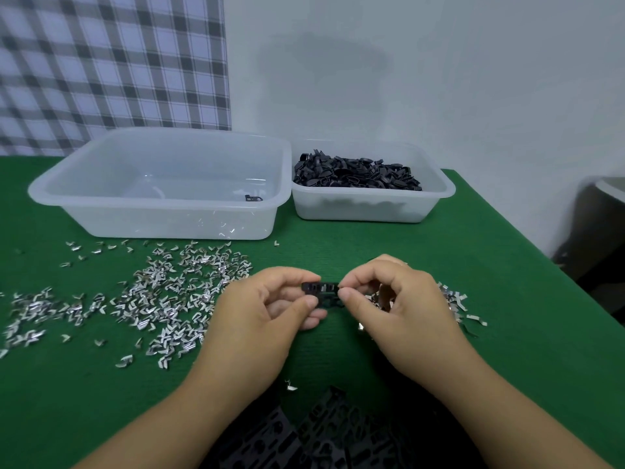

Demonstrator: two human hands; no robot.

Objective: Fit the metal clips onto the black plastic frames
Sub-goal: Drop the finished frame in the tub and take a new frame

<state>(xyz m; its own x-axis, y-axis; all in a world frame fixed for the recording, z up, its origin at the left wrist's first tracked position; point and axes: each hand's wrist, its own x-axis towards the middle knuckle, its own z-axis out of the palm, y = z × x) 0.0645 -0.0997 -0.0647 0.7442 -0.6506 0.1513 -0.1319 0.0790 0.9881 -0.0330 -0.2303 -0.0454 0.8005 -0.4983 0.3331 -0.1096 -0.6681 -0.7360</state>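
A small black plastic frame is pinched between both hands above the green table. My left hand grips its left end with thumb and fingers. My right hand holds its right end with thumb and forefinger, and some metal clips show inside its curled fingers. Loose shiny metal clips lie spread over the table to the left, with a smaller heap behind the right hand. A tub of black frames stands at the back right.
A large translucent tub at the back left holds one black piece. Black plastic pieces lie at the near edge between my forearms. The table's right edge drops off beside a dark object. A checked curtain hangs behind.
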